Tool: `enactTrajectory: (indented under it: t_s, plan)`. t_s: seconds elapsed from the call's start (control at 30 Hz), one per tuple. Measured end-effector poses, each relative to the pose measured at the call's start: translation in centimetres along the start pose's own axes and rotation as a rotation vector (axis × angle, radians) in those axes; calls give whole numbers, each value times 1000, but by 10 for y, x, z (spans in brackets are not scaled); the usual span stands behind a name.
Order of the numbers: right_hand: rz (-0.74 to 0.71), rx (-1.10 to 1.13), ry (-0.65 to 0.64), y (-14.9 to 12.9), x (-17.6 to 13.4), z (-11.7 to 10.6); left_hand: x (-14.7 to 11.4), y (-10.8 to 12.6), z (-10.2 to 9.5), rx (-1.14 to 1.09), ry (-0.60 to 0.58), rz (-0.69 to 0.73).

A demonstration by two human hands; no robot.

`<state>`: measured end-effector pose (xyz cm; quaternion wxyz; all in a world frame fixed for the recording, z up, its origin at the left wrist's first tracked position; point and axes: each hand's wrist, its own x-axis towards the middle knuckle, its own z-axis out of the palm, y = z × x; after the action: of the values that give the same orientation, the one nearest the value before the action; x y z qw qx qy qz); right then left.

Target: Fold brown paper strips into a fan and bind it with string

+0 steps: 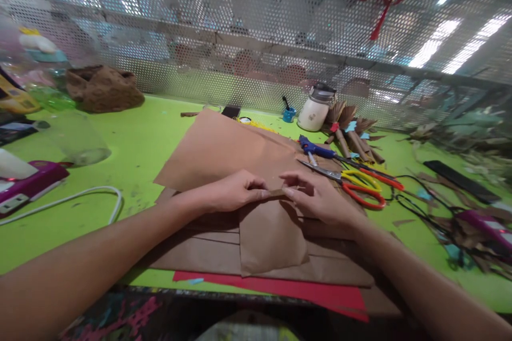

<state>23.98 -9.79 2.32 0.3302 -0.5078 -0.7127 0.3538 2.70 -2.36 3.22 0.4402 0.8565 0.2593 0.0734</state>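
A small piece of brown paper (272, 240) hangs toward me from a narrow folded edge along its top. My left hand (240, 191) pinches the left end of that fold between thumb and fingers. At the fold's right end, my right hand (314, 194) grips it the same way, fingers curled. Under the small piece lie stacked brown paper sheets (192, 250), and a larger brown sheet (224, 149) spreads out behind my hands. Scissors with yellow and red handles (362, 189) lie just right of my right hand, beside a blue glue gun (318, 148).
Red paper (304, 294) pokes out at the table's front edge. A white jar with a dark lid (316, 109) and rolled brown paper pieces (348, 136) stand at the back right. Purple power strips (34, 184) and cables lie at both sides. Perforated metal (240, 21) rises behind.
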Motion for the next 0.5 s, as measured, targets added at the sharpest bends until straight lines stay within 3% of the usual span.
enactTrajectory:
  t_s: [0.1, 0.23, 0.33, 0.5]
  plan:
    - [175, 93, -73, -1, 1, 3, 0, 3, 2, 28, 16, 16]
    - [278, 329, -43, 5, 1, 7, -2, 8, 2, 67, 20, 19]
    - [289, 439, -16, 7, 0, 9, -3, 10, 2, 82, 40, 9]
    - [269, 416, 59, 1, -1, 8, -3, 7, 3, 89, 53, -5]
